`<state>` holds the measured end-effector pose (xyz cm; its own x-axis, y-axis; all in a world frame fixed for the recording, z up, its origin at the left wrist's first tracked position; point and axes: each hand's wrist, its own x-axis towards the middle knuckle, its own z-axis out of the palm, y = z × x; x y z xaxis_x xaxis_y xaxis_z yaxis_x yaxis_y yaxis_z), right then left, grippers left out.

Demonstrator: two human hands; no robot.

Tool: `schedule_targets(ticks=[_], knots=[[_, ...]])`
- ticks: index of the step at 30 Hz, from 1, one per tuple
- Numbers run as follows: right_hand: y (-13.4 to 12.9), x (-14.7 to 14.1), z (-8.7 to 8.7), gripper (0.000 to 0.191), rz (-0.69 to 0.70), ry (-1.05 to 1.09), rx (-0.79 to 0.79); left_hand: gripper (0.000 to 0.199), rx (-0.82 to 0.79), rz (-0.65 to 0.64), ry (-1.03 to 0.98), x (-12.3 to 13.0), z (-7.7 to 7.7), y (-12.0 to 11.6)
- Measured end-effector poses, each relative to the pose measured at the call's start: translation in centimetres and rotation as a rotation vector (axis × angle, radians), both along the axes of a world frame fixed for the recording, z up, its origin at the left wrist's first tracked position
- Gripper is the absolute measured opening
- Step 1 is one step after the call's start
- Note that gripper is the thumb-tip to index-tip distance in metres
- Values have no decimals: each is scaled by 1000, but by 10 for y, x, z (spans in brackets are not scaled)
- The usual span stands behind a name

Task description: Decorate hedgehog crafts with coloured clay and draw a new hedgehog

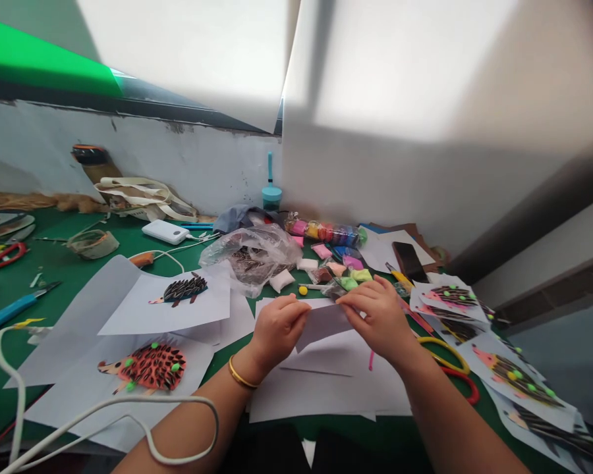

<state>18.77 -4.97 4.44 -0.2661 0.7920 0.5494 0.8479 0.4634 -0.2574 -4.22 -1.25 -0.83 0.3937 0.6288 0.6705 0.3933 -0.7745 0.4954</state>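
My left hand [279, 329] and my right hand [378, 319] pinch the two upper corners of a small sheet of white paper [322, 324]. The sheet is raised and tilted above a stack of white paper [321, 395] in front of me. Just beyond it lie a yellow clay ball [303, 290] and a white packet [281, 280]. To the left, a dark hedgehog picture [184, 289] lies above a red hedgehog picture [151, 367] with green dots. Several more hedgehog pictures [516, 378] overlap at the right.
A plastic bag of dark seeds [252, 257] and a tube of coloured clay [326, 232] lie at the back. Scissors [447, 359] are beside my right forearm, a phone [409, 262] beyond. A white cable [128, 408] crosses before my left forearm. A blue cutter [14, 313] lies left.
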Motion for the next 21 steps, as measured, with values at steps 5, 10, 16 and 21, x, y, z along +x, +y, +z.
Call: schedule_targets(ticks=[5,10,16,21], knots=[[11,42,-10,17,-142,191,-34,18,-185,26,-62,-2,0,7],[9,41,-12,33,-155,472,-259,22,-368,2,-131,4,-2,10],[9,7,-5,26,-35,388,-412,18,-449,-97,-52,9,-2,8],[4,-6,0,23,34,279,-390,18,-447,-117,72,14,13,5]])
